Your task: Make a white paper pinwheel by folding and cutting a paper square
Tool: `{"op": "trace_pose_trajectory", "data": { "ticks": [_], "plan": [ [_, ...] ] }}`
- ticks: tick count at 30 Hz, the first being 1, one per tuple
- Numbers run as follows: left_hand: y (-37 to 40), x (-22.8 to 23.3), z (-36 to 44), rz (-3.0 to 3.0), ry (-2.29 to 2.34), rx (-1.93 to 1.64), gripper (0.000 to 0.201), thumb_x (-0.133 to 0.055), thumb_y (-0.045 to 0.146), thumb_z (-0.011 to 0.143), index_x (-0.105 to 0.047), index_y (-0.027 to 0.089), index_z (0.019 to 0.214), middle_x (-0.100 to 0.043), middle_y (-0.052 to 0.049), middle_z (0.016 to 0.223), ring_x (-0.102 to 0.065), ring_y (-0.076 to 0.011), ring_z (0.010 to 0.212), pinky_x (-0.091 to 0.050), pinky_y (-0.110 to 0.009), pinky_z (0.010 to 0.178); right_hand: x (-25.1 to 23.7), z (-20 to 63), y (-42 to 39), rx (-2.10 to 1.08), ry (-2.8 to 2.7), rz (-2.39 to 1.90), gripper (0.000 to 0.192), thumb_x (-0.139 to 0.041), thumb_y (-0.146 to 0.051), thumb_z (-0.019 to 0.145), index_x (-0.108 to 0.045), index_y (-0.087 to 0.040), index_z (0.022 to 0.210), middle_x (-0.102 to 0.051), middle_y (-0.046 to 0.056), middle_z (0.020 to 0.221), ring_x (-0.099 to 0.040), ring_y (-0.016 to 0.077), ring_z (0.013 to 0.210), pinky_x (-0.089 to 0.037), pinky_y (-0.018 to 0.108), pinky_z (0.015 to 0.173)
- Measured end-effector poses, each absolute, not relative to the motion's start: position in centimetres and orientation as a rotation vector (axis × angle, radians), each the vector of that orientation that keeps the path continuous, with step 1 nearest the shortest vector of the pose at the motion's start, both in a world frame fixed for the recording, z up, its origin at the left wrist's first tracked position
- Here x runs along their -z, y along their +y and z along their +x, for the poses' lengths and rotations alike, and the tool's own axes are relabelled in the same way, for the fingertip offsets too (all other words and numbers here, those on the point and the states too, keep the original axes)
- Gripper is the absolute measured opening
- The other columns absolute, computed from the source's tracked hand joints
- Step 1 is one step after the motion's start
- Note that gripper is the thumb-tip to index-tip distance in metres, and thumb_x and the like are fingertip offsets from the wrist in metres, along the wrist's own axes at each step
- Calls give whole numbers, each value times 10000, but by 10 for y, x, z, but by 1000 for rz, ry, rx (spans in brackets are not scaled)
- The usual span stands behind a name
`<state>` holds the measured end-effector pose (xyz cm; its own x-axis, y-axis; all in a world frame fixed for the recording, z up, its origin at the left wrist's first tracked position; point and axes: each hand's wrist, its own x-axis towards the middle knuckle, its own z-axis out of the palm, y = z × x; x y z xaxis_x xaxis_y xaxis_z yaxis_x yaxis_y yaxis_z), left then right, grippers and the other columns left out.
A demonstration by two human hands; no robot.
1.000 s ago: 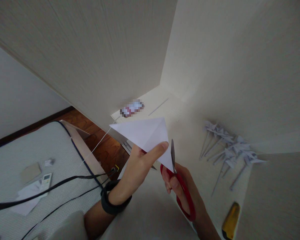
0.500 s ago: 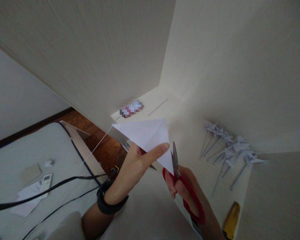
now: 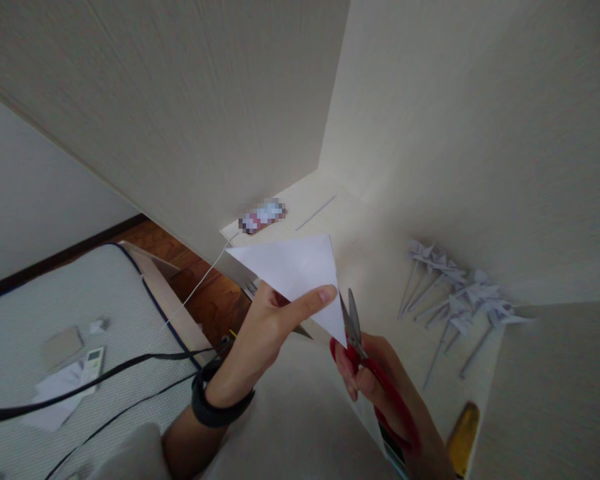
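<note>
My left hand [image 3: 275,317] pinches a white sheet of paper [image 3: 300,263], folded to a triangle, its thumb lying on top near the right edge. A dark band circles the left wrist. In my right hand [image 3: 380,367] are red-handled scissors [image 3: 397,407], the fingers in the handle loops. The scissor blades are slightly apart and point away from me, beside the paper's lower right corner. Whether the blades touch the paper edge I cannot tell.
Several white paper pinwheels [image 3: 455,287] on sticks lie at the right of the pale surface. A thin stick [image 3: 316,212] and a phone-like device [image 3: 263,217], blurred out, with a white cable lie at the back. A yellow-handled tool [image 3: 464,437] rests front right. Left is a mattress [image 3: 145,393] with paper and a remote.
The scissors have shifted slightly right and down, and their blades have spread a little. The paper and my left hand have barely moved.
</note>
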<state>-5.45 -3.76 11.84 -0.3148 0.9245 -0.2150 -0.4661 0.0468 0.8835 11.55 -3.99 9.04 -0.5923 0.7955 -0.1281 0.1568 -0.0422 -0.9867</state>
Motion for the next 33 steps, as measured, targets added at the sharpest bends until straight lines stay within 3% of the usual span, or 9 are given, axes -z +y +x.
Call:
{"op": "trace_pose_trajectory", "data": {
  "ticks": [7,12,18,33],
  "plan": [
    [-39,-117,-53,625,1196,-1507,189,-825,306,684,-711,194,785,-710,9,706,-633,-143,631,-518,-230,595,-101,98,-32,-1522,-1753,-1003,570,-443,-758,837,-538,-220,675,-479,-13,596,-434,152,538,-369,276,515],
    [-42,-117,-52,707,1295,-1488,138,-792,301,729,-694,203,723,-698,18,630,-627,-145,574,-501,-228,540,-100,94,-34,-1396,-1708,-1115,491,-481,-681,881,-654,-223,846,-546,2,654,-482,167,566,-420,286,556],
    [-43,-117,-50,730,1250,-1452,165,-737,298,786,-655,206,677,-677,24,550,-645,-153,541,-515,-236,537,-96,97,-38,-1385,-1703,-1126,470,-494,-659,889,-661,-220,906,-542,-7,643,-486,164,562,-429,285,562],
    [-40,-117,-48,722,1329,-1498,136,-735,250,753,-641,200,669,-661,25,592,-614,-148,562,-511,-233,532,-99,92,-31,-1445,-1773,-1065,513,-431,-652,920,-535,-211,679,-492,-33,566,-461,127,498,-366,254,501]
  ]
}}
